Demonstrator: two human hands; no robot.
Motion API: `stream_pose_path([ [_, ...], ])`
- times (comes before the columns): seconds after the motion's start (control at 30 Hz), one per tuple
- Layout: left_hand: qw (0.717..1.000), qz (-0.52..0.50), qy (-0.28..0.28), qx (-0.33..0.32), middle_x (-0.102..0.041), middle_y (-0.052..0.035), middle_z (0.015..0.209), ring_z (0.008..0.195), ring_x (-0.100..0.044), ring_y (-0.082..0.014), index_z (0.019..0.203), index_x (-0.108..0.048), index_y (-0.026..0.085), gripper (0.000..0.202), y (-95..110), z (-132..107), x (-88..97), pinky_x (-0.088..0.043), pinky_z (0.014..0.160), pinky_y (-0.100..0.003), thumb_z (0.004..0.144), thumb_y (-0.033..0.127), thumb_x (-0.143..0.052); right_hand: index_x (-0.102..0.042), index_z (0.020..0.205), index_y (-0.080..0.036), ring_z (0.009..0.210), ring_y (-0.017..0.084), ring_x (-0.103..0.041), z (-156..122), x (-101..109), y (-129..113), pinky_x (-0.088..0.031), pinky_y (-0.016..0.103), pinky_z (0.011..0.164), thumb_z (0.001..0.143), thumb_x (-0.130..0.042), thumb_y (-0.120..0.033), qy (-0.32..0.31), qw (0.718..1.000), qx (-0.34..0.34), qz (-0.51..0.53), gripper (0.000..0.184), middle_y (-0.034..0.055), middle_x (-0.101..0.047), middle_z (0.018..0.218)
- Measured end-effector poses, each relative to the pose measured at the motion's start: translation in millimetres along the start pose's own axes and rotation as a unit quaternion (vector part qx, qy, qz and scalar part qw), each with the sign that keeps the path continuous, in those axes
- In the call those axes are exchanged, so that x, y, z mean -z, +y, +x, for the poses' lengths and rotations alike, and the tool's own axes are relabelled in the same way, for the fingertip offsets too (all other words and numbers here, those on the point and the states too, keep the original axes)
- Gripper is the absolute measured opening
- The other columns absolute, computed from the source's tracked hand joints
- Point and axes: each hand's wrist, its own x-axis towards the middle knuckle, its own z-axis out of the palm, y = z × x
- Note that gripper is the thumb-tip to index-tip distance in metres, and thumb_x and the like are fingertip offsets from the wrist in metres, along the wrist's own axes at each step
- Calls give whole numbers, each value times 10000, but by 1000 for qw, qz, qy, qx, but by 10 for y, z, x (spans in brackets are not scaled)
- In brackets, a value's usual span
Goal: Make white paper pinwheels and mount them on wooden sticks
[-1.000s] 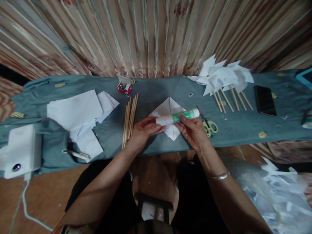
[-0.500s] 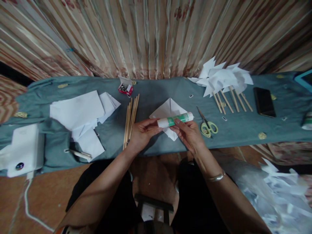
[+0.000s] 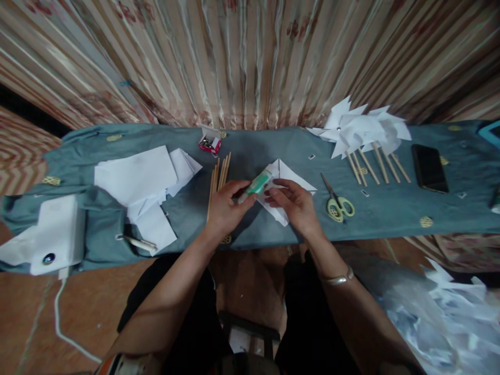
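A green-and-white glue stick (image 3: 259, 182) lies tilted in my left hand (image 3: 227, 205), its upper end pointing away and to the right. Close to that end is my right hand (image 3: 292, 204), its fingers bent and apart, with nothing plainly visible in them. Beneath both hands a creased white paper square (image 3: 295, 179) rests cornerwise on the cloth, partly covered by the hands. To the right of it are scissors (image 3: 335, 203) with light green handles. Several wooden sticks (image 3: 222, 172) lie just beyond my left hand, their near ends partly hidden.
White paper sheets (image 3: 136, 174) are piled on the left, near a white device (image 3: 58, 234) with a cable. A small red box of metal pins (image 3: 210, 143) stands at the back. Paper pinwheels (image 3: 363, 127) and a phone (image 3: 429, 167) lie right; more pinwheels (image 3: 457, 307) are below.
The glue stick has swung from nearly level to a steeper tilt and shifted toward my left hand. My right hand has let go of it. The whole view has shifted slightly.
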Motion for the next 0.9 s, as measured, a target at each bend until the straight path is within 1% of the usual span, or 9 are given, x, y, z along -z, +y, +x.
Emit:
stream_pose_path([
  [0.13,979,196,41,-19,-704,-86,1021,895,-663,-215,1101,-651,156,320,-148,127,173,-518,829,-355,824,314,-628,-655,1008,-196,710,182,-707,14,297,61,-554,327,682,773,-696,-490,48,984,80,-149,378,37,-746,809],
  [0.23,950,309,26,-20,-689,-128,1100,986,-652,-256,1152,-613,141,334,-207,186,253,-506,884,-392,853,289,-592,-674,1031,-195,760,205,-710,-31,502,90,-550,357,728,827,-647,-457,62,958,111,-258,333,57,-754,852],
  [0.33,929,365,19,-49,-673,-129,1144,1070,-609,-291,1188,-592,156,365,-171,177,252,-478,948,-445,862,320,-596,-687,1040,-197,806,223,-712,-108,609,70,-549,369,749,866,-603,-426,61,933,136,-327,300,70,-758,890],
  [0.4,922,374,14,-100,-631,-132,1234,1148,-555,-316,1234,-571,170,451,-99,126,195,-451,986,-483,834,362,-646,-697,1033,-203,831,229,-712,-161,647,35,-552,378,772,885,-579,-397,58,916,155,-366,270,72,-760,922],
  [0.47,918,356,-36,-169,-591,-136,1305,1194,-523,-325,1269,-557,168,504,-17,43,92,-449,994,-493,819,361,-676,-704,1035,-213,886,235,-709,-207,681,-2,-552,397,831,901,-558,-360,53,898,178,-399,247,73,-758,981],
  [0.53,908,326,-116,-234,-597,-121,1308,1217,-519,-310,1234,-590,174,407,48,-47,-36,-454,1001,-484,847,285,-651,-699,1077,-220,1020,242,-683,-244,714,-26,-523,424,937,917,-531,-319,31,882,205,-422,253,79,-739,1091],
  [0.6,899,302,-158,-277,-630,-104,1278,1230,-518,-293,1160,-640,177,287,79,-113,-159,-455,1011,-473,880,225,-607,-680,1140,-217,1171,242,-615,-276,745,-29,-467,447,1038,934,-494,-277,-8,870,227,-438,284,90,-694,1216],
  [0.73,897,278,-175,-297,-684,-90,1208,1215,-543,-272,1068,-687,175,203,74,-123,-301,-461,1007,-470,924,209,-548,-644,1219,-204,1279,235,-531,-326,783,23,-416,471,1100,943,-437,-210,-72,855,237,-455,345,108,-616,1339],
  [0.9,892,292,-174,-298,-709,-108,1125,1144,-599,-269,1037,-695,168,196,53,-72,-341,-483,948,-458,931,196,-533,-641,1224,-206,1283,243,-527,-350,812,75,-408,486,1108,929,-439,-188,-87,854,224,-461,358,112,-596,1361],
])
